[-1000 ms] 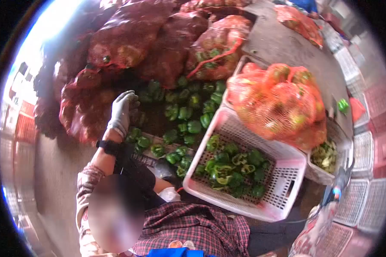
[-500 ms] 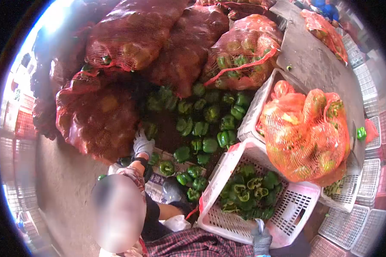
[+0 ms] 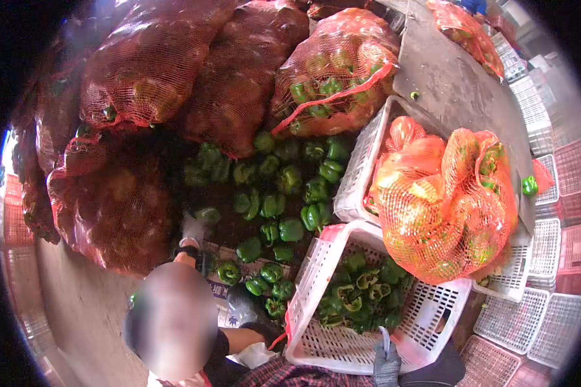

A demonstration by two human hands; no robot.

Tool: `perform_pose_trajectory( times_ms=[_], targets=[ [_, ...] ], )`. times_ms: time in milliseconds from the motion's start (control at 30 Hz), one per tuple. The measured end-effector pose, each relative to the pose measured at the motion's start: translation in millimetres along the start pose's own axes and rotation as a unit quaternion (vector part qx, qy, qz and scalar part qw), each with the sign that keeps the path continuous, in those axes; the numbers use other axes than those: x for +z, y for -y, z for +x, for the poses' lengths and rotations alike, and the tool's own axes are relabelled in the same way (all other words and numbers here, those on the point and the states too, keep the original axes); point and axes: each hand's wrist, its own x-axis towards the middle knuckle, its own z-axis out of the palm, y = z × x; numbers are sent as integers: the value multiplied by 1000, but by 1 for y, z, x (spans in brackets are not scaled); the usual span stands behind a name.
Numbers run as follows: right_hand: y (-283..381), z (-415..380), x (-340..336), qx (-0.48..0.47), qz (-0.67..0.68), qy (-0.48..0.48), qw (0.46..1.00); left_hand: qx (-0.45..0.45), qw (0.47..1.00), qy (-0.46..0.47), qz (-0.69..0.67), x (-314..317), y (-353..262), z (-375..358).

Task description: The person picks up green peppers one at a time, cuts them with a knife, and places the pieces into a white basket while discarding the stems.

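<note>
My right hand, in a grey glove, is closed around a small curved metal blade, which looks like a knife. It is at the near edge of a tilted white plastic crate. Inside the crate lies a heap of green bell peppers, several cut or broken open. My left hand is out of view. Plaid cloth covers my lap at the bottom.
A co-worker's white-gloved hand is beside loose bell peppers on the floor. Large red mesh sacks stand behind. An orange mesh sack rests on another crate. Stacked crates line the right.
The view has shifted, so most of the scene sits further left and the nearer things lower. My right hand still grips the blade by the crate. The co-worker's gloved hand is now blurred.
</note>
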Motion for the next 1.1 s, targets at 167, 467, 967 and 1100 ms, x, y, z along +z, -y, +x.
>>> perform_pose_trajectory(
  times_ms=[167,467,967,1100],
  targets=[
    [85,8,8,-19,445,67,893,-87,895,260,-353,22,-48,-107],
    [273,0,25,-459,44,53,886,22,774,540,-330,12,-137,-355],
    [99,-63,-28,-38,387,-65,919,63,729,599,-325,115,-29,-552],
    [103,-85,-85,-185,241,-157,940,85,772,553,-302,110,-35,-544]
  ],
)
